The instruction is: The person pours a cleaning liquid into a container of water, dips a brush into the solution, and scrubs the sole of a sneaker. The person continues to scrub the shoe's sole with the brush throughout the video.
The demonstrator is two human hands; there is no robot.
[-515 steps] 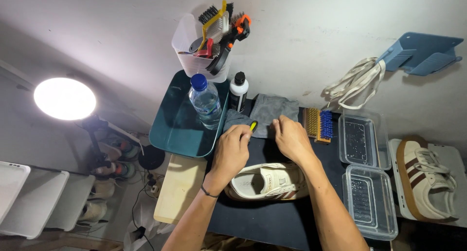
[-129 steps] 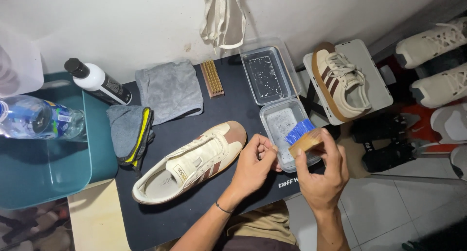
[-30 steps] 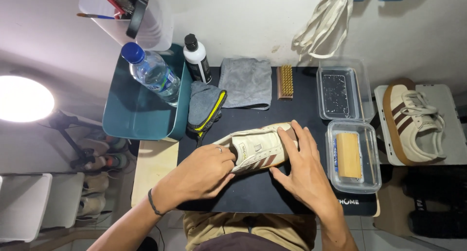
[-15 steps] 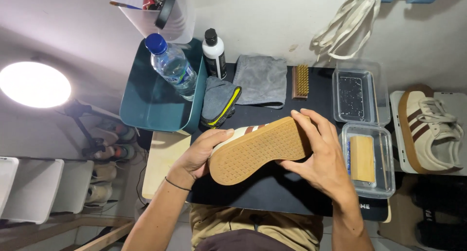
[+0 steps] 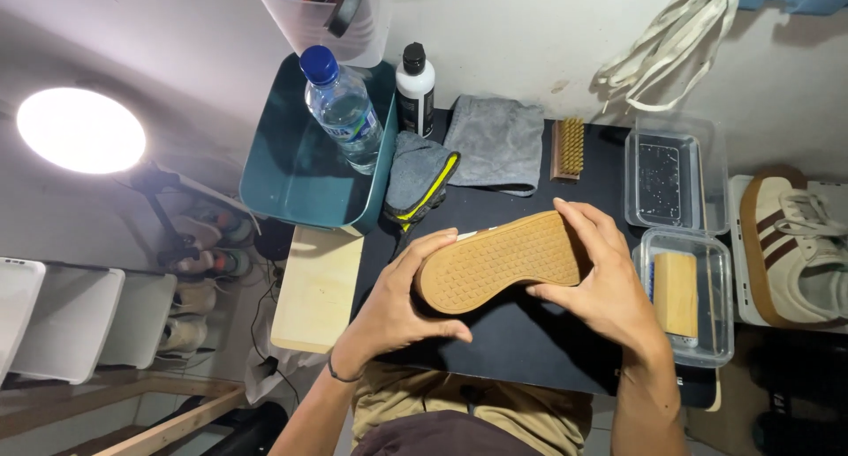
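Mat [image 5: 530, 350], black, spread across the worktop under everything. Teal tub [image 5: 300, 169] at the left edge, with a water bottle [image 5: 343, 111] leaning inside. Grey cloth [image 5: 495, 144] folded flat at the back. 2 clear trays at the right: far tray [image 5: 676, 169] wet, near tray [image 5: 698, 297] holding a wooden-backed brush [image 5: 676, 292].

Sneaker [image 5: 499, 262] lifted above the mat, turned over, tan gum sole facing up. Left hand [image 5: 397, 310] wrapped round one end, right hand [image 5: 601, 284] clasping the other, both closed on it. Sole apparently under inspection, looks dry and unscrubbed; brush not taken up; second shoe [image 5: 791, 244] waiting at the right.
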